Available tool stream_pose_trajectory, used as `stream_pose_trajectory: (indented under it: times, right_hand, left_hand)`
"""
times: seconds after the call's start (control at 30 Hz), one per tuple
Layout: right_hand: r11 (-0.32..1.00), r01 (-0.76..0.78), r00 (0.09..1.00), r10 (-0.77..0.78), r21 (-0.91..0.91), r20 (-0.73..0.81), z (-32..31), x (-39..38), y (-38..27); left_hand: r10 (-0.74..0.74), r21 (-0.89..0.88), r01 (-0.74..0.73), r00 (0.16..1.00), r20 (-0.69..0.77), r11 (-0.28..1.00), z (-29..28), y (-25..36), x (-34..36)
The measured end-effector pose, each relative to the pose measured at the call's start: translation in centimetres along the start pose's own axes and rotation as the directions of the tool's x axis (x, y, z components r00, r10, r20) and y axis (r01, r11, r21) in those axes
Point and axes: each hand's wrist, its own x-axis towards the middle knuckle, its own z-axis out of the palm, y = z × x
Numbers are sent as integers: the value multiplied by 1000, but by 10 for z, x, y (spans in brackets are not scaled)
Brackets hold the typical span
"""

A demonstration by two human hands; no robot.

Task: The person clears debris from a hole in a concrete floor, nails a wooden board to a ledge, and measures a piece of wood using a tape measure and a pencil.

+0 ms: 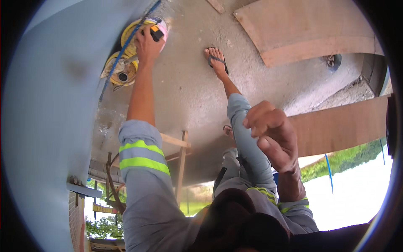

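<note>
My left hand (pixel 145 47) reaches out at the upper left, its fingers closed round a yellow-and-black tape measure (pixel 157 33). It is above a yellow bucket (pixel 126 37) whose contents are mostly hidden by the hand. Close by stands a second yellow container (pixel 131 79) with a black-rimmed round item (pixel 122 77) on or in it. A thin blue bar (pixel 121 52) crosses in front of both. Nearer to me, my right hand (pixel 275 136) is raised over my leg, half curled. Its thumb is apart from the fingers, and nothing shows in it.
A pale blue surface (pixel 54 105) fills the left side. Brown boards (pixel 310 29) lie at the upper right, with another board (pixel 336 126) below them. My sandalled foot (pixel 217 61) rests on the rough concrete floor (pixel 184 63). A wooden post (pixel 182 164) stands beside my left sleeve.
</note>
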Motion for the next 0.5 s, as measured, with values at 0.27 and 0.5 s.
stream_pose_trajectory:
  times: [0.27, 0.5]
  right_hand:
    - [563, 54, 999, -36, -825, 40, 82, -107, -12]
    - [637, 419, 748, 162, -647, 643, 200, -323, 18]
  left_hand:
    - [-246, -897, 96, 969, -15, 432, -163, 188, -224]
    - [-505, -865, 316, 859, 87, 389, -288, 223, -593]
